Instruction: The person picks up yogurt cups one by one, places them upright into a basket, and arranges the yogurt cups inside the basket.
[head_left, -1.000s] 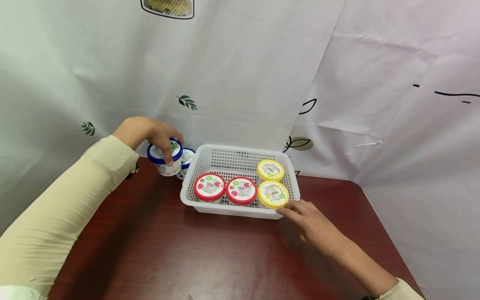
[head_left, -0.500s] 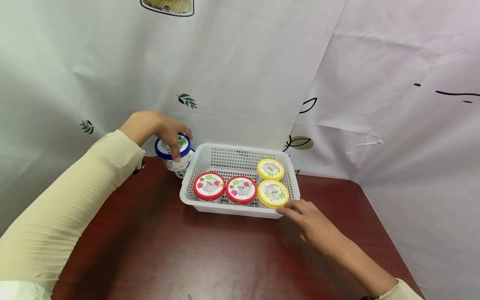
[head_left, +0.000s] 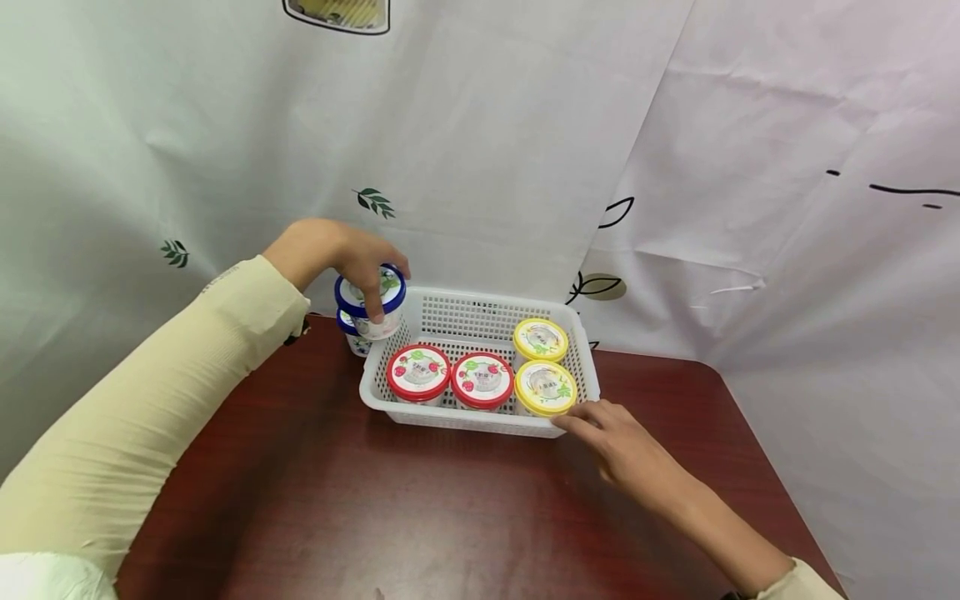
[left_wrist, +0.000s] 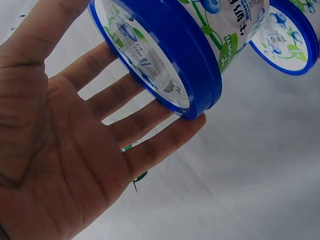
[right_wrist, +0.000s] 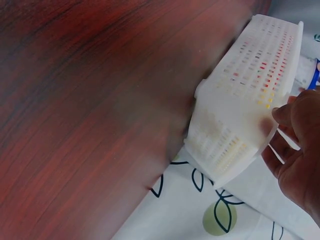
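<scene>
My left hand [head_left: 351, 254] grips a clear tub with a blue lid [head_left: 392, 287] from above, fingers and thumb around its lid. The tub is raised over the left back corner of a white plastic basket [head_left: 480, 424]. In the left wrist view, blueberry pictures show on the tub [left_wrist: 187, 55]. Another blue-lidded tub [head_left: 361, 344] stands left of the basket, partly covered by the held one. My right hand [head_left: 626, 446] pinches the basket's front right corner. From the right wrist, the thumb lies outside the basket wall [right_wrist: 240, 90] with fingers behind the rim.
Inside the basket, two red-lidded tubs [head_left: 419, 372] sit along the front and two yellow-lidded tubs [head_left: 546, 387] at the right. A dark red wooden table [head_left: 450, 508] lies beneath. A white printed curtain [head_left: 480, 167] hangs close behind.
My left hand has carried the blue-lidded tub to the right and slightly up, from left of the basket to over its corner. The right hand and basket stay put.
</scene>
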